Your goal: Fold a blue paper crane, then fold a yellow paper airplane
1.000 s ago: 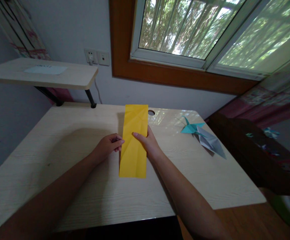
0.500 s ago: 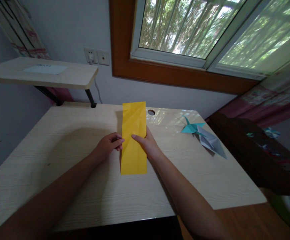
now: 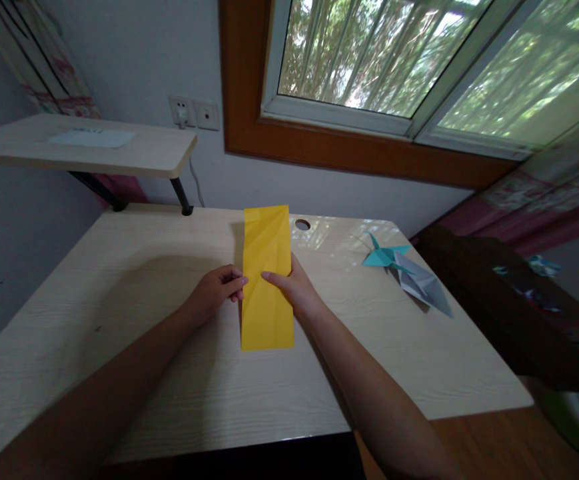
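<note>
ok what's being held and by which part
Yellow paper, held by its right edge near mid-height in the right hand, thumb across the front. The left hand touches its left edge; whether it grips is unclear.

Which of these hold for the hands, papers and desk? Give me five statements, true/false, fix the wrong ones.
1. The thumb of the right hand lies across the front of the yellow paper. True.
2. The left hand is at the right edge of the yellow paper. False: it is at the left edge.
3. The teal folded paper lies on the desk, right of the yellow paper. True.
4. The yellow paper is crumpled into a ball. False: it is a long, creased rectangle.
5. A white sheet lies on the raised shelf. True.
</note>
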